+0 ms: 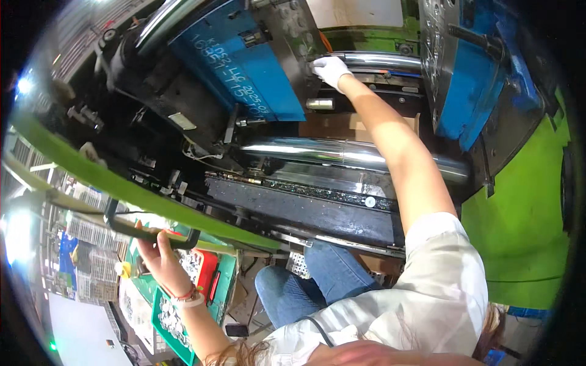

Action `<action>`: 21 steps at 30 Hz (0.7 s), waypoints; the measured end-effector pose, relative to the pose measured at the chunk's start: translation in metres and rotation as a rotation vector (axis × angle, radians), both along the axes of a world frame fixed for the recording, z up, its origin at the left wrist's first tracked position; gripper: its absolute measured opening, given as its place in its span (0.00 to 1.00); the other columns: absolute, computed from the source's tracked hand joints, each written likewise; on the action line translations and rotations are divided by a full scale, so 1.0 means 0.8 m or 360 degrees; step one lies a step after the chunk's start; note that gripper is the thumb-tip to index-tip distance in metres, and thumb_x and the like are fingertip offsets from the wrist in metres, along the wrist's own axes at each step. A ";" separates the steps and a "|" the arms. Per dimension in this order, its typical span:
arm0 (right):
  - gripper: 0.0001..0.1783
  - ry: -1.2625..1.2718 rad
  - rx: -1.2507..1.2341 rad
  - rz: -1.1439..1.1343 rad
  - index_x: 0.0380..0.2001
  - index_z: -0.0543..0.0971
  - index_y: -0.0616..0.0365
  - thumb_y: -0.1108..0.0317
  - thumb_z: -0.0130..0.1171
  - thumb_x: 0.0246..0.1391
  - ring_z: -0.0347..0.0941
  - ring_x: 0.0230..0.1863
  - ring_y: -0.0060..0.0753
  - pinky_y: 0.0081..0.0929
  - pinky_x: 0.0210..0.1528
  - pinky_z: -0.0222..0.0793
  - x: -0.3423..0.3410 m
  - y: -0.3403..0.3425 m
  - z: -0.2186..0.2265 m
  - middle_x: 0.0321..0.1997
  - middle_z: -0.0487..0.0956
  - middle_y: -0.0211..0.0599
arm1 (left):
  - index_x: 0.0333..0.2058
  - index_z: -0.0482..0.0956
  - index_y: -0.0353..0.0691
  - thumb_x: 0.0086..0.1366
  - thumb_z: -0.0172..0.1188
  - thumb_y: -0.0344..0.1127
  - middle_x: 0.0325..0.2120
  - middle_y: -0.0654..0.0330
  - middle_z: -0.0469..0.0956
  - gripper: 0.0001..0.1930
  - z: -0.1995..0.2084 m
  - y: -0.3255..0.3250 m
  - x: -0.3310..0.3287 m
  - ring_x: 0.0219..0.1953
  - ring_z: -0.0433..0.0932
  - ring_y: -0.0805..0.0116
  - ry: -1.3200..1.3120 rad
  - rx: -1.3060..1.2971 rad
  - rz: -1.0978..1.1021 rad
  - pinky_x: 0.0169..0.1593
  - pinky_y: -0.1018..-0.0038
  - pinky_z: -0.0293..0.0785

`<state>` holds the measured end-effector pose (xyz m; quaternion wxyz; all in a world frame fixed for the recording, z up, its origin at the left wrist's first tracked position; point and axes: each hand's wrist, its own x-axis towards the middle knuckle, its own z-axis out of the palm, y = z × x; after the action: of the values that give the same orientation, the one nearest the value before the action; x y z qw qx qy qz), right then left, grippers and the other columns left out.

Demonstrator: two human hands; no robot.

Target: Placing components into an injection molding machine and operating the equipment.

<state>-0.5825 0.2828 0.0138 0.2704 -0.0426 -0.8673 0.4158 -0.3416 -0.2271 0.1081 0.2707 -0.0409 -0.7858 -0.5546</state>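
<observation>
My left hand [163, 259], bare with a bracelet at the wrist, has its fingers hooked round the black door handle [152, 236] on a green machine door [137, 198]. My right hand [331, 70] wears a white glove and reaches far into the machine. Its fingers are drawn together at the metal face of the left mould half [294, 39], which is backed by a blue plate [241, 67]. Whatever those fingertips hold, if anything, is too small to make out. Facing it stands the right mould half [467, 82], also blue.
Polished tie bars [305, 149] cross the machine below my right arm. A short metal guide pin [320, 104] juts from the left mould half. Beside my left forearm are a green tray [171, 320] of small pale parts and a red bin [206, 271]. Green casing [519, 244] stands at right.
</observation>
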 end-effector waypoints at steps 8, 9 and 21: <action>0.23 0.0340 -0.0446 -0.0097 0.54 0.70 0.59 0.66 0.52 0.55 0.74 0.46 0.40 0.30 0.50 0.69 0.050 -0.054 0.021 0.54 0.74 0.42 | 0.52 0.60 0.32 0.69 0.44 0.30 0.41 0.55 0.70 0.15 -0.054 0.006 0.065 0.17 0.65 0.82 0.0990 -0.0017 -0.0025 0.17 0.87 0.58; 0.22 0.0165 -0.0780 0.0061 0.55 0.70 0.55 0.66 0.51 0.56 0.74 0.46 0.40 0.32 0.51 0.68 0.052 -0.065 0.028 0.55 0.73 0.39 | 0.49 0.61 0.33 0.68 0.45 0.28 0.38 0.54 0.71 0.12 -0.070 0.017 0.062 0.18 0.67 0.80 0.0948 0.0154 -0.0095 0.18 0.85 0.61; 0.09 0.0023 -0.0803 0.0490 0.30 0.76 0.62 0.66 0.54 0.54 0.68 0.21 0.25 0.23 0.23 0.67 0.167 -0.115 0.127 0.22 0.75 0.33 | 0.38 0.73 0.34 0.71 0.43 0.35 0.16 0.66 0.65 0.11 -0.122 0.080 0.065 0.13 0.60 0.82 -0.0233 0.0310 -0.0644 0.16 0.84 0.57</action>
<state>-0.4488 0.1907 0.1155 0.1911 0.0266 -0.7310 0.6546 -0.2892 -0.1634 0.0103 0.0989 -0.1311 -0.7218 -0.6723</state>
